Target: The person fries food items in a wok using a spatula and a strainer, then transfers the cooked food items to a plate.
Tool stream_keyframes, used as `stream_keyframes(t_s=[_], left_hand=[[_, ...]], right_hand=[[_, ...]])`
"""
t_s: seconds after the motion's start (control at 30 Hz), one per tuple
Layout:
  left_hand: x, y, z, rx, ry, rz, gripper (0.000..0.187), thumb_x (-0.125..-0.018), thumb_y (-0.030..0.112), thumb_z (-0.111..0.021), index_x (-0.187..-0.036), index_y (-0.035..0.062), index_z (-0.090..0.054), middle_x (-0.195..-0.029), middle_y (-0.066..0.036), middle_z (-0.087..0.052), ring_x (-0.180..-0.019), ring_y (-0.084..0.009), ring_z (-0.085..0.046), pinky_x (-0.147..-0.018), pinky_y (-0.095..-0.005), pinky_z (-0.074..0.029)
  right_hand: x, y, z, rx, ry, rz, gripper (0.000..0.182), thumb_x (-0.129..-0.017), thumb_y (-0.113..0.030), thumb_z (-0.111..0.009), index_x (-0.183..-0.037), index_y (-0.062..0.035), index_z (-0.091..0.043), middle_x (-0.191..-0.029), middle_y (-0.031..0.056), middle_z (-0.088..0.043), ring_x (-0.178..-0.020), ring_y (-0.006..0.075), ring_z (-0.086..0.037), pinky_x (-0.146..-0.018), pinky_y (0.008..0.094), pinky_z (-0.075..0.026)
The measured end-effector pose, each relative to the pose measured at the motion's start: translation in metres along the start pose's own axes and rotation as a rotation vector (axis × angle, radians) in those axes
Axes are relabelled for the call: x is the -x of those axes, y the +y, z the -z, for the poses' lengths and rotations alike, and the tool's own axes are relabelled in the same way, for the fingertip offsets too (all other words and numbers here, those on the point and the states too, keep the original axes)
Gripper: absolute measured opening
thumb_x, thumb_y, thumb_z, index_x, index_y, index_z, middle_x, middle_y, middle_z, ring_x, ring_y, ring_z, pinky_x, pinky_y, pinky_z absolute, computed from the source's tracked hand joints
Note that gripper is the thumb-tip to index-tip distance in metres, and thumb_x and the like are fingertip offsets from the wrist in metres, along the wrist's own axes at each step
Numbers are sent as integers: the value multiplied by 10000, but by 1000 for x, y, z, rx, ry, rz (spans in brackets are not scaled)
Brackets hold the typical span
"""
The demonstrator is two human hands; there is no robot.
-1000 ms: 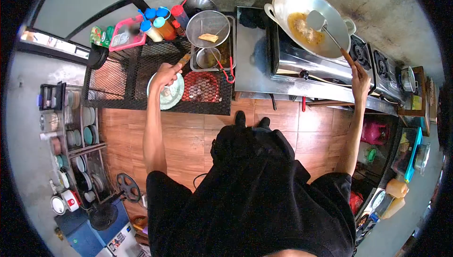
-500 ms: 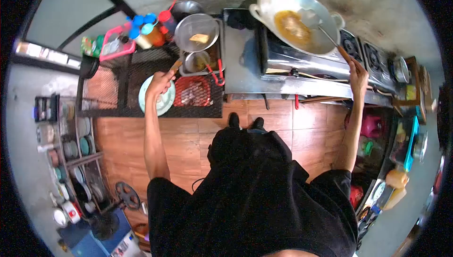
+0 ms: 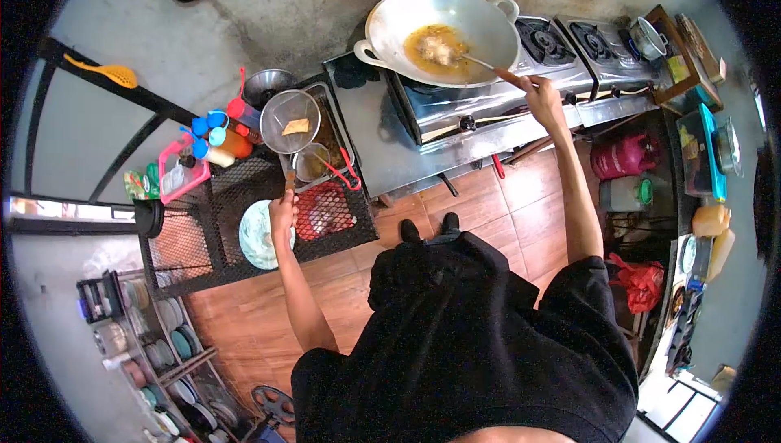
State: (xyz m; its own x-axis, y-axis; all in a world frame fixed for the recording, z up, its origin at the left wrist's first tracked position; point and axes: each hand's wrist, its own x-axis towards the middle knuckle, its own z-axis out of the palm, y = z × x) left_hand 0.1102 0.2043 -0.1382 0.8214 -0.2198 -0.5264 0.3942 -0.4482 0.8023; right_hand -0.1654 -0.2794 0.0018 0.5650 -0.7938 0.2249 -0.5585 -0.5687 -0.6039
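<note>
Right hand (image 3: 543, 100) clenched on spatula (image 3: 488, 66) handle end, blade in wok (image 3: 439, 34) oil on stove. Left hand (image 3: 282, 213) grasps strainer handle (image 3: 290, 180) beside plate (image 3: 259, 234). Spatula: stiff, light, likely hot; hold the wooden end.

wok (image 3: 439, 24): 1 | strainers (image 3: 293, 122): 2 | plate (image 3: 259, 235): 1 | gas cylinder (image 3: 622, 158): 1

A cooking stall kitchen: a wok (image 3: 439, 24) on gas burners (image 3: 545, 40), sauce bottles (image 3: 215, 138), stacked plates (image 3: 175, 313), a gas cylinder (image 3: 622, 158).
</note>
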Motion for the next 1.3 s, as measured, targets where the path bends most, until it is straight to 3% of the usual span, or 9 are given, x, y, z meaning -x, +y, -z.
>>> stream_keyframes(t_s=[0.07,0.1,0.17,0.4,0.6,0.67,1.1,1.27,1.3], left_hand=[[-7,-2,0,18,-16,-17,370,-929,355,-526,-827,3,-574,-517,33,-430,-357,-55,-321,-333,-234,-232],[-11,-3,0,44,-26,-28,360,-930,348,-525,-829,6,-572,-520,28,-432,-359,-59,-325,-333,-238,-235],[-17,-3,0,40,-19,-28,351,-930,342,-528,-824,10,-568,-519,24,-432,-360,-64,-329,-335,-241,-240],[-18,-1,-4,27,-35,6,320,-931,321,-524,-852,15,-572,-532,17,-454,-369,-78,-356,-353,-247,-262],[-24,-2,-11,100,-68,12,286,-931,280,-512,-840,13,-555,-546,5,-455,-362,-84,-345,-340,-249,-258],[-25,-4,-13,126,-84,0,274,-931,272,-507,-841,16,-552,-549,6,-453,-364,-80,-342,-338,-245,-255],[-32,-7,-18,142,-45,-10,239,-919,258,-524,-856,31,-561,-531,18,-445,-366,-58,-331,-330,-228,-232],[-26,-2,-20,158,-32,-27,263,-922,260,-534,-840,13,-574,-534,15,-452,-366,-57,-341,-330,-222,-247],[-25,-1,-20,174,-32,-21,270,-924,266,-535,-844,10,-572,-536,13,-454,-366,-59,-342,-329,-224,-247]], right_hand=[[-2,4,-9,-78,-20,-18,364,-903,-285,-510,-960,48,-646,-623,142,-591,-583,210,-581,-567,340,-446],[-2,6,-11,-81,-14,-22,364,-903,-285,-510,-960,48,-646,-623,142,-591,-583,210,-581,-567,340,-446],[-3,7,-13,-264,-121,-117,349,-910,-270,-511,-944,50,-645,-559,55,-507,-521,111,-474,-490,298,-388],[16,-24,5,-126,-52,59,335,-924,-246,-508,-1009,51,-637,-564,38,-512,-522,98,-478,-483,286,-378],[30,-41,24,-127,-20,122,321,-923,-207,-522,-1093,53,-602,-671,94,-587,-616,114,-528,-571,287,-434],[35,-52,33,-184,-42,73,295,-909,-194,-516,-1065,37,-616,-759,237,-621,-707,291,-647,-660,361,-473],[45,-57,49,2,-58,98,273,-909,-158,-514,-1097,21,-597,-892,243,-635,-832,278,-656,-737,340,-479],[44,-51,44,-16,-67,52,261,-911,-141,-520,-1099,21,-600,-953,251,-630,-901,351,-637,-763,370,-474],[43,-45,40,-10,-7,167,318,-912,-175,-547,-1168,10,-581,-633,52,-507,-541,102,-439,-516,270,-390]])
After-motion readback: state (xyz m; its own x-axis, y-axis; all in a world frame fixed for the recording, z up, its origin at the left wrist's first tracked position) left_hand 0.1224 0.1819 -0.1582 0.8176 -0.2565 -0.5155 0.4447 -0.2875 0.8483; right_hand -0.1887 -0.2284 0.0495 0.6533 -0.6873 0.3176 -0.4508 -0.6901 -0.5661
